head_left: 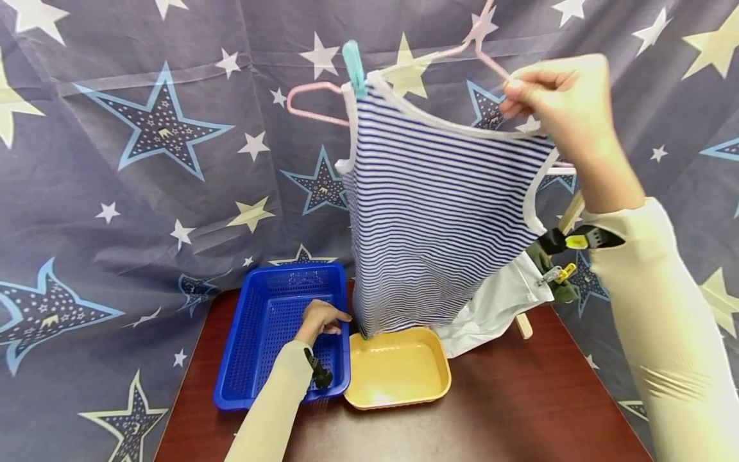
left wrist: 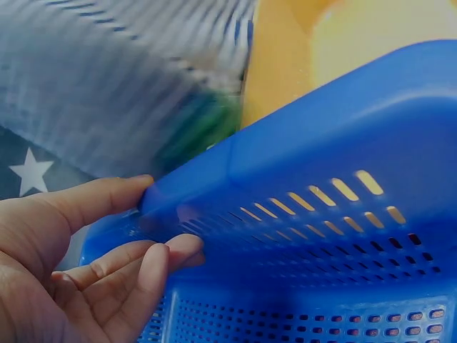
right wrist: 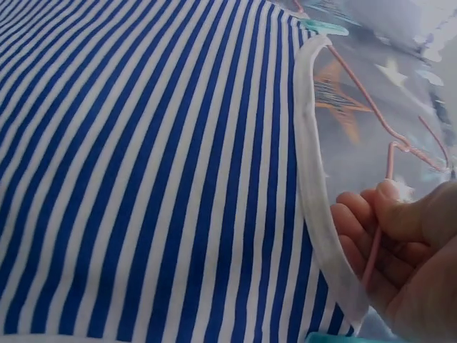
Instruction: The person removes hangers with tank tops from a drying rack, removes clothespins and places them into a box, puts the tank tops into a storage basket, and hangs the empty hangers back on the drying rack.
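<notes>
My right hand pinches one arm of a pink clothes hanger between thumb and fingers, up at the right. From it hangs a blue-and-white striped tank top with white trim. A teal clothespin clips its left shoulder to the hanger, and a second teal clothespin shows near the other strap in the right wrist view. My left hand holds the right rim of a blue plastic basket. In the left wrist view the thumb lies on the rim, the fingers inside along the perforated wall.
A yellow tray stands right of the basket, below the shirt's hem. Behind the shirt hang a white garment and a dark green cloth, with a yellow clothespin beside them. A star-patterned curtain backs the brown table.
</notes>
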Demonstrator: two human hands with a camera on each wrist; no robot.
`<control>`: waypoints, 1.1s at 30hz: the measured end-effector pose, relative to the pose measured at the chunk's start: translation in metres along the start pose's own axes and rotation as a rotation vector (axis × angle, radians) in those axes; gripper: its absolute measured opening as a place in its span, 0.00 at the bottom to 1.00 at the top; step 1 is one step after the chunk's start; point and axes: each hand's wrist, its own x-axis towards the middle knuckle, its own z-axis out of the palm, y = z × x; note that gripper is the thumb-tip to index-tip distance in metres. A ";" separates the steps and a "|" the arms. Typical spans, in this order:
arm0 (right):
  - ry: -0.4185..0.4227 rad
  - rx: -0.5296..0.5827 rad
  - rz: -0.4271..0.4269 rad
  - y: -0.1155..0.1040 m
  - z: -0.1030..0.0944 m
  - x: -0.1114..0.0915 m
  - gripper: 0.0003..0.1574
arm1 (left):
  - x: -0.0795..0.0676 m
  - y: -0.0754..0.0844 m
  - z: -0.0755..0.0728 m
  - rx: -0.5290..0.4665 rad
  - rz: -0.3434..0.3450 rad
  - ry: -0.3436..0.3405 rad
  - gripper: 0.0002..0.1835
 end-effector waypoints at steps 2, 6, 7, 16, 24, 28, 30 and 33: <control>-0.016 -0.095 0.004 0.011 0.008 -0.005 0.11 | 0.000 0.000 0.000 0.001 0.001 -0.001 0.18; -0.025 -0.152 0.009 0.031 0.021 -0.016 0.07 | -0.002 0.000 -0.001 0.002 0.008 -0.012 0.18; -0.021 -0.152 0.013 0.035 0.023 -0.018 0.06 | -0.002 0.000 -0.001 0.000 0.010 -0.015 0.18; -0.087 -0.168 0.070 0.061 0.039 -0.038 0.10 | -0.004 -0.003 0.000 -0.076 0.046 -0.026 0.14; -0.189 -0.165 0.133 0.087 0.046 -0.062 0.10 | -0.005 -0.004 0.001 -0.063 0.042 -0.022 0.17; -0.234 -0.136 0.157 0.103 0.050 -0.073 0.10 | -0.006 -0.005 0.001 -0.065 0.052 -0.018 0.18; -0.254 -0.114 0.179 0.110 0.052 -0.079 0.10 | -0.007 -0.006 0.001 -0.060 0.056 -0.014 0.18; -0.288 -0.054 0.234 0.121 0.052 -0.086 0.12 | -0.007 -0.005 0.001 -0.044 0.058 -0.009 0.17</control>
